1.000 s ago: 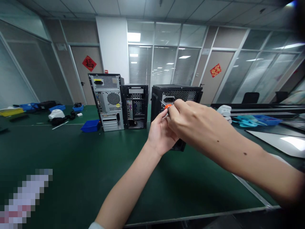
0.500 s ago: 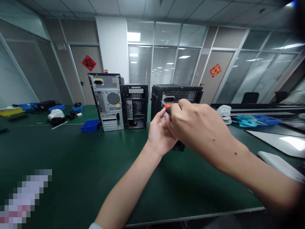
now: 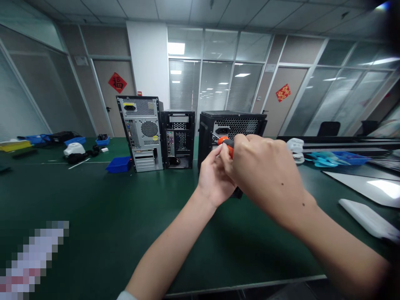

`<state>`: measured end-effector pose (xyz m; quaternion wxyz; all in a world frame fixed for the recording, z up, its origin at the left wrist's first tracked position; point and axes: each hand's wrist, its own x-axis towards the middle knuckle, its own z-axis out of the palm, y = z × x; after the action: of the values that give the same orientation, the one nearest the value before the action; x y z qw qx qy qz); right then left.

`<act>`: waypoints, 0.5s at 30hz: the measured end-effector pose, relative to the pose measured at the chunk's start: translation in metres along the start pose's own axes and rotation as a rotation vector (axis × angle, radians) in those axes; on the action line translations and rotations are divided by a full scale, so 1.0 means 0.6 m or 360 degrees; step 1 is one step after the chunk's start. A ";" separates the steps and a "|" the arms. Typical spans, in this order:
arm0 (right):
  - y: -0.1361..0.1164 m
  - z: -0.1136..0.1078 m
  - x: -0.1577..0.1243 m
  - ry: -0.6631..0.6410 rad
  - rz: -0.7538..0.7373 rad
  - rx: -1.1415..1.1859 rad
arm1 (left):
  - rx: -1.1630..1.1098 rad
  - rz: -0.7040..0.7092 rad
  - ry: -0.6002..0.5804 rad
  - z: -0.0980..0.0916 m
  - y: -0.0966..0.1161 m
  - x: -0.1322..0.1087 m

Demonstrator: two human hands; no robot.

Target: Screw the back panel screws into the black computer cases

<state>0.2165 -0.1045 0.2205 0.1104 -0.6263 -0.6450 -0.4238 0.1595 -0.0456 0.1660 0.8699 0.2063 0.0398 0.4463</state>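
Observation:
My right hand (image 3: pixel 265 166) is closed around the orange-and-black handle of a screwdriver (image 3: pixel 223 140). The screwdriver's front end points toward the back of a black computer case (image 3: pixel 254 125) with a honeycomb vent and a power socket. Just below and left of it, my left hand (image 3: pixel 212 179) is raised palm inward, its thumb and fingertips closed at the front of the screwdriver. My right hand covers part of the left fingers. Both hands block much of the case's rear panel, so the tip's exact contact is hidden.
Left of the case stand a narrower black computer case (image 3: pixel 181 139) and a silver-backed tower (image 3: pixel 146 143). A blue tray (image 3: pixel 118 164) is beside the tower. At right lie a white block-like object (image 3: pixel 365 216), a white panel (image 3: pixel 359 183) and another blue tray (image 3: pixel 353 157).
My right hand has shifted slightly right and turned a little at the wrist, with the screwdriver in it. My left hand has also moved a little to the right.

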 end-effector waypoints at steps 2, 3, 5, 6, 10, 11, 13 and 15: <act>-0.002 0.003 -0.002 0.0045 0.0023 0.0010 | -0.0002 0.0001 0.0014 -0.001 -0.001 0.001; -0.003 0.005 -0.003 0.0068 0.0039 0.0013 | -0.0001 -0.0003 0.0021 -0.001 -0.001 0.001; -0.004 0.008 -0.005 0.0098 0.0071 0.0020 | 0.0010 -0.0008 0.0012 -0.003 -0.002 0.002; -0.004 0.009 -0.005 0.0105 0.0092 0.0025 | 0.0018 -0.0004 -0.0006 -0.003 -0.002 0.002; -0.006 0.013 -0.009 0.0105 0.0194 0.0059 | 0.0036 0.0024 -0.0041 -0.003 -0.002 0.003; -0.008 0.014 -0.010 0.0108 0.0234 0.0066 | 0.0033 0.0025 -0.0026 -0.002 -0.002 0.003; -0.011 0.017 -0.014 0.0123 0.0309 0.0071 | 0.0030 0.0014 -0.0001 -0.001 -0.002 0.003; -0.015 0.019 -0.017 0.0148 0.0369 0.0069 | 0.0037 0.0007 -0.0002 0.000 -0.003 0.003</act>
<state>0.2150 -0.1026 0.2030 0.2020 -0.6737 -0.5714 -0.4228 0.1621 -0.0450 0.1653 0.8664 0.2168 0.0441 0.4477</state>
